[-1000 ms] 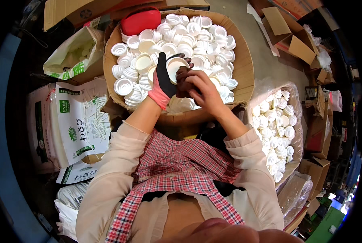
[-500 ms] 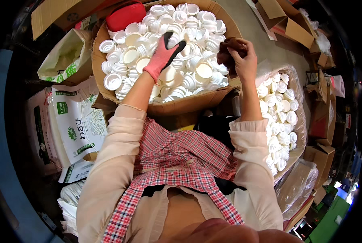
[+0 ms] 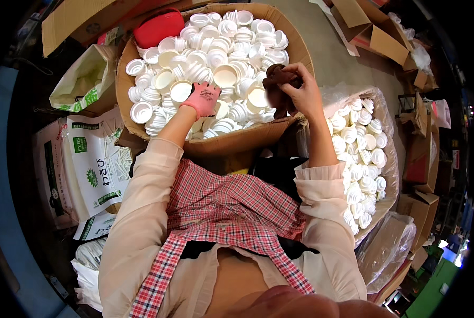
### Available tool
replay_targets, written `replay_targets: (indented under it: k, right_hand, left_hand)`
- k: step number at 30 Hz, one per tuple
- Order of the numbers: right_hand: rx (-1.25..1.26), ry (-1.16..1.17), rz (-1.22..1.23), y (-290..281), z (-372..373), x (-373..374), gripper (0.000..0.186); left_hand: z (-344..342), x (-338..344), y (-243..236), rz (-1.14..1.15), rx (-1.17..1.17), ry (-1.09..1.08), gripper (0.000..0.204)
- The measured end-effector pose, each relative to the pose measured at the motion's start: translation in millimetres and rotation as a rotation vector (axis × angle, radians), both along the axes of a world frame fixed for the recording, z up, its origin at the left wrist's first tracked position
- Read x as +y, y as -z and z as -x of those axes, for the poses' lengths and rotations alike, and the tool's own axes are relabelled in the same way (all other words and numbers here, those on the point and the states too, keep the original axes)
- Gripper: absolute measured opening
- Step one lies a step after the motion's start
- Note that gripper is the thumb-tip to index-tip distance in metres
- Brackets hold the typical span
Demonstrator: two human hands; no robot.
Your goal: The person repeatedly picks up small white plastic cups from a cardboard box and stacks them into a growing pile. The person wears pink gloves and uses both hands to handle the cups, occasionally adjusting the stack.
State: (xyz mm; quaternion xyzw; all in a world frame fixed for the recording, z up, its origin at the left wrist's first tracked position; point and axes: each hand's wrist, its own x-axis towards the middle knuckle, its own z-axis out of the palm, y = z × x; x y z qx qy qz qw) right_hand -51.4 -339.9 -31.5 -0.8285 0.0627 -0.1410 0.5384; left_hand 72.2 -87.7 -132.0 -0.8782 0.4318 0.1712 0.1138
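My left hand, in a pink glove with a dark palm, lies back up on the heap of white plastic caps in a large cardboard box. Its fingers are slightly apart and bend down toward the caps; the palm side is hidden. Over the box's right side, my bare right hand pinches a crumpled dark brown cloth-like piece between thumb and fingers. Some caps near my left hand are cream-coloured and lie open side up.
A red pouch rests on the box's far left corner. On the right stands a plastic-lined box of more white caps. Printed white sacks and an open bag are at left; cardboard boxes stand far right.
My left hand has moved nearer and slightly left, turning back up as its spread thumb and fingers came down onto the caps. My right hand has shifted left and slightly nearer with the brown piece.
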Motion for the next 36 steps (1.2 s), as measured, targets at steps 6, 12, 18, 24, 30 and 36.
replay_targets:
  k: [6,12,18,24,30,36]
  right_hand:
    - [-0.188,-0.079,0.116,8,-9,21,0.035]
    - [-0.447,-0.260,0.277,12,-12,100,0.042]
    - [-0.646,-0.290,0.499,2,-11,142,0.043]
    - [-0.289,0.082,0.495,-6,-24,106,0.030]
    - [-0.063,0.128,0.358,7,-16,74,0.025]
    - [-0.050,0.124,0.279,10,-6,43,0.022]
  left_hand:
    - [-14,19,-22,1.154,0.667,-0.410,0.044]
    - [7,5,-59,1.452,0.020,-0.082,0.050]
    - [37,3,-33,1.606,0.966,-0.216,0.035]
    - [50,-16,-69,1.647,0.194,-0.245,0.040]
    - [-16,-27,-35,1.759,0.483,-0.435,0.037]
    - [4,-19,-4,0.339,0.127,-0.302,0.045]
